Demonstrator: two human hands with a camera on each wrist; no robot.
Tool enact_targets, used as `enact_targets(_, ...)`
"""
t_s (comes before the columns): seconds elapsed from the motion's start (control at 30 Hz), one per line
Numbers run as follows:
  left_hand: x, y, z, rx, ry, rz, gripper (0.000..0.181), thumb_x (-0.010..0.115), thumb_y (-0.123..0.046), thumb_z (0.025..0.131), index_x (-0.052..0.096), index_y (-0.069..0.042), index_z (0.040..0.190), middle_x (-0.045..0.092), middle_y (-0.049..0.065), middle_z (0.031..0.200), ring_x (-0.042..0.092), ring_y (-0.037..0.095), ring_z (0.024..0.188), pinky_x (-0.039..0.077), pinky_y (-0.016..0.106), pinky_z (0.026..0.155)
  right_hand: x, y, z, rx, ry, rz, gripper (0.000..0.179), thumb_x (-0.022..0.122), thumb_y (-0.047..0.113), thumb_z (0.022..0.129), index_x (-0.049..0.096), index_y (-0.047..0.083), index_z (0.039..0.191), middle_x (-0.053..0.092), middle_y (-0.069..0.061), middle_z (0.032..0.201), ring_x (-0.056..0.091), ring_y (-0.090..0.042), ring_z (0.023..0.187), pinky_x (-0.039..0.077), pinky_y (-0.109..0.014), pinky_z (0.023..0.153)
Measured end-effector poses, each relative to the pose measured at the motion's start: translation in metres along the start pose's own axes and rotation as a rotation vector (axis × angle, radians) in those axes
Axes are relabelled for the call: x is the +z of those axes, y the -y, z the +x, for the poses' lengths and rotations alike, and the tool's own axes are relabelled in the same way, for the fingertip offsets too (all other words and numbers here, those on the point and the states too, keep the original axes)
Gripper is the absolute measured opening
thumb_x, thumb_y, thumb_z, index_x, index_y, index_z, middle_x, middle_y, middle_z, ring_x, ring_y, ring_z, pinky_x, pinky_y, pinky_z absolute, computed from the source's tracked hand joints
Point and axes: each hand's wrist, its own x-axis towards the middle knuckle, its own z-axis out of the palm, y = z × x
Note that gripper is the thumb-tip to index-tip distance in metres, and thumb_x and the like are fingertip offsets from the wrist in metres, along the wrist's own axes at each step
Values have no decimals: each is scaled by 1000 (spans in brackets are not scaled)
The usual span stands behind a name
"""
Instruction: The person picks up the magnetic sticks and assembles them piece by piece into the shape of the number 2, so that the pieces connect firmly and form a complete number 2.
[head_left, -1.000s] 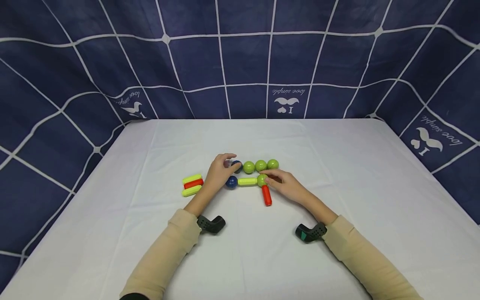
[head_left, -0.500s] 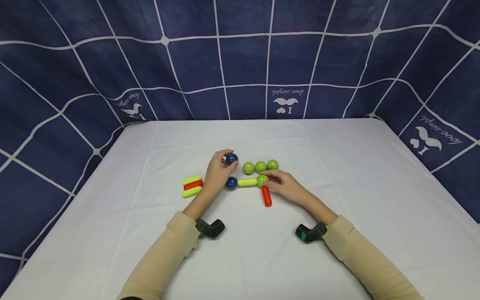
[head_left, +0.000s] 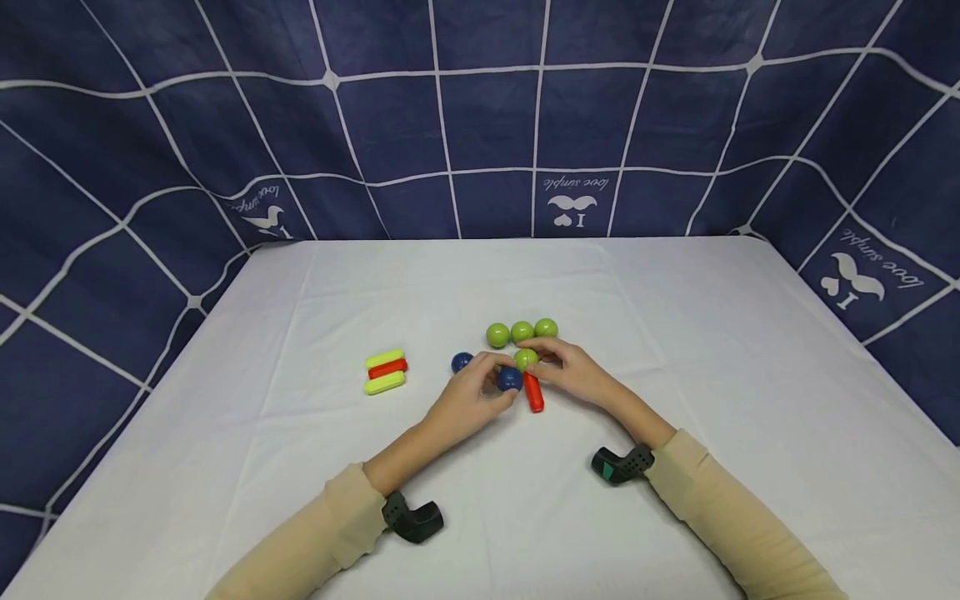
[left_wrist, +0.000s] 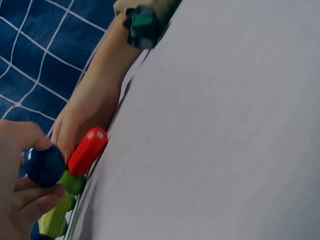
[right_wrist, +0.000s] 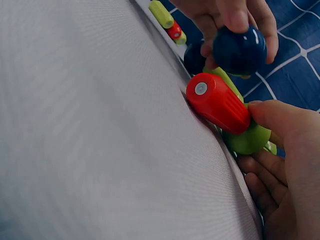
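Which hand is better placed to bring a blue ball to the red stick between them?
Probably the left hand: it pinches a blue ball near that red stick; the right hand grips a green ball touching it.

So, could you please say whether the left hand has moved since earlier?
Yes, the left hand moved right and down in the head view, relative to the green ball row.
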Motion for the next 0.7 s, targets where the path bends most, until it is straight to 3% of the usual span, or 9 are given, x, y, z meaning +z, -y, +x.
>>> enact_targets(0.17, 5, 3, -10, 45, 181, -60, 38, 65, -17, 81, 51, -14, 117, 55, -1, 114, 57, 11, 98, 47, 27, 86, 0, 0, -1, 5, -6, -2, 39, 57, 29, 89, 54, 14, 125, 59, -8, 114, 53, -22, 105, 41, -40, 92)
enact_targets(0.3, 7, 4, -12, 96, 253, -63, 35, 67, -15, 80, 53, -15, 112, 55, -2, 109, 56, 10, 96, 46, 25, 86, 1, 1, -1, 17, -18, -19, 38, 57, 28, 89, 55, 13, 124, 59, -8, 112, 54, -20, 102, 43, -37, 89)
enact_targets(0.43, 8, 3, -12, 144, 264, -23, 32, 69, -19, 79, 56, -15, 109, 55, -3, 104, 54, 8, 91, 45, 22, 82, 1, 3, 0, 18, -31, -32, 37, 56, 27, 90, 55, 12, 123, 60, -9, 112, 55, -21, 101, 43, -36, 89)
enact_targets(0.7, 14, -1, -12, 193, 209, 14, 31, 70, -22, 79, 59, -14, 107, 52, -2, 102, 53, 8, 86, 45, 19, 77, 2, 5, 1, 25, -42, -29, 36, 56, 27, 90, 56, 10, 122, 59, -11, 115, 55, -22, 101, 44, -37, 88)
